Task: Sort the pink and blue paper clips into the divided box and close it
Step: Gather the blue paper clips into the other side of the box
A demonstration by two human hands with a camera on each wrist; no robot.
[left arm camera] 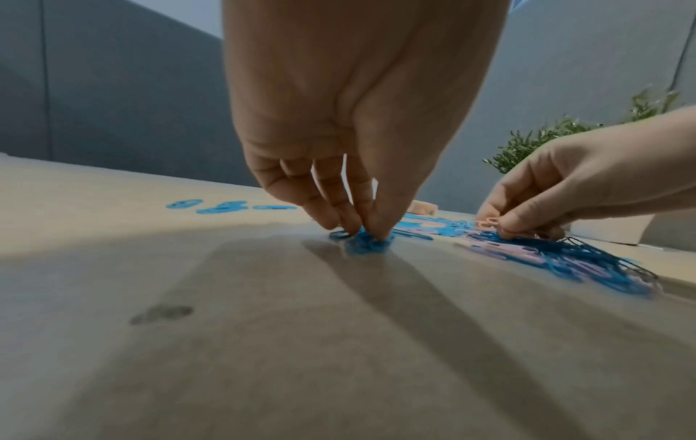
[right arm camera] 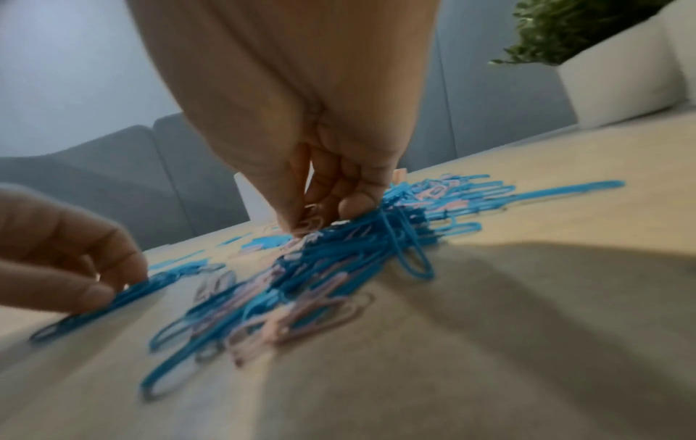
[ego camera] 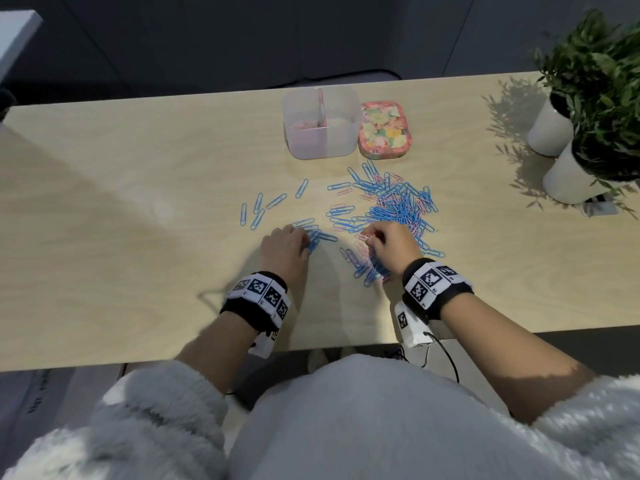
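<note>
Surface: pale wooden tabletop (ego camera: 138, 209) before a dark grey wall.
Left hand (ego camera: 285, 249): fingertips (left arm camera: 373, 229) pressed together, pinching a small bunch of blue paper clips (left arm camera: 367, 242) against the wood.
Right hand (ego camera: 389, 245): fingers curled, pinching a few pink paper clips (right arm camera: 310, 221) just above the mixed pile of blue and pink clips (ego camera: 398, 206).
Box: translucent divided plastic box (ego camera: 320, 143), open, well beyond both hands; some pink clips in its left compartment.
Lid: floral pink lid (ego camera: 382, 129) touching the box's right side.
Beyond the right hand: two white potted plants (ego camera: 585, 133).
</note>
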